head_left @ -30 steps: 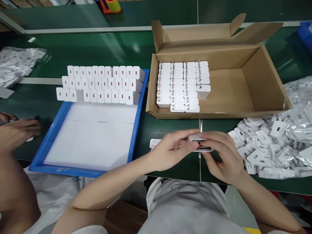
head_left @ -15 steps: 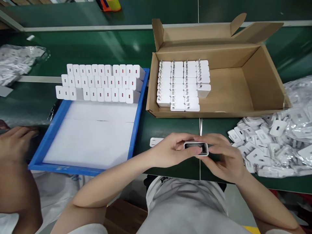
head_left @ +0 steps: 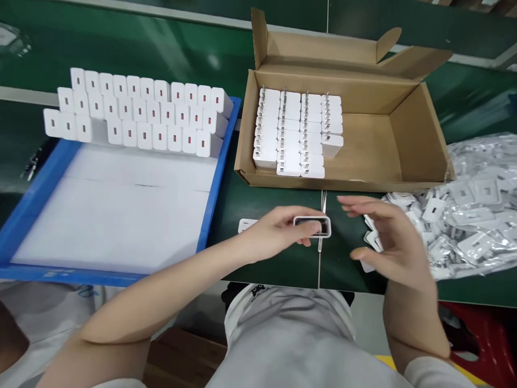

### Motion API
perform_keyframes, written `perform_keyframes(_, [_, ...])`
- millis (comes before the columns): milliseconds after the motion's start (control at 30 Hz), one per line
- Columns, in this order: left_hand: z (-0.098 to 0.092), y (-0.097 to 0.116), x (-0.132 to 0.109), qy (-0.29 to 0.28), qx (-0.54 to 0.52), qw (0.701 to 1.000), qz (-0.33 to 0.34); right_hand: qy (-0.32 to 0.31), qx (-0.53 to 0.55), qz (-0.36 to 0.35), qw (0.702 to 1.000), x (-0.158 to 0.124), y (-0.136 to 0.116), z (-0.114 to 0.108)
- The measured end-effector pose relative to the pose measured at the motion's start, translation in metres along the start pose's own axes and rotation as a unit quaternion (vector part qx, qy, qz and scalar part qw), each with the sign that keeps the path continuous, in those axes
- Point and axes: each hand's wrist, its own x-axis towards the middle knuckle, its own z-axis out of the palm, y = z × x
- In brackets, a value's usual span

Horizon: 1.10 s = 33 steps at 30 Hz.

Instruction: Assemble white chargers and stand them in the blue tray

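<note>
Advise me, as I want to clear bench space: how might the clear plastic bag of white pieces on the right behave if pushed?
The clear plastic bag is probably floppy, given its crumpled film. It would likely bulge and shift unevenly, since the many white pieces inside lie jumbled. Some could well spill, as those nearest the right hand appear uncovered.

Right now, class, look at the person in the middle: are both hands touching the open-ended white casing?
No: only the left hand holds the white casing, while the right hand is open, with a visible gap between.
</note>
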Motion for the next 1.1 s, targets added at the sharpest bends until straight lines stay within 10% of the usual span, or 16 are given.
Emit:
perform_keyframes(200, [-0.008,-0.004,0.002,-0.020,-0.152,0.987,-0.049,-0.157,-0.338,0.124,0.920,-0.063,0.002,-0.039])
perform_keyframes(400, [-0.002,-0.007,0.002,-0.027,-0.175,0.984,-0.015,-0.061,-0.435,0.125,0.890,-0.107,0.017,-0.004])
perform_keyframes(700, [0.004,-0.012,0.000,-0.025,-0.102,0.994,0.015,0.058,-0.317,-0.001,0.947,-0.033,-0.028,-0.003])
perform_keyframes(800, [0.005,-0.012,-0.002,-0.023,-0.060,0.997,0.039,0.004,-0.316,-0.119,0.941,0.002,-0.046,0.000])
perform_keyframes(1100, [0.005,-0.005,-0.008,-0.010,0.018,0.999,0.028,-0.001,-0.262,-0.239,0.935,0.012,-0.015,0.022])
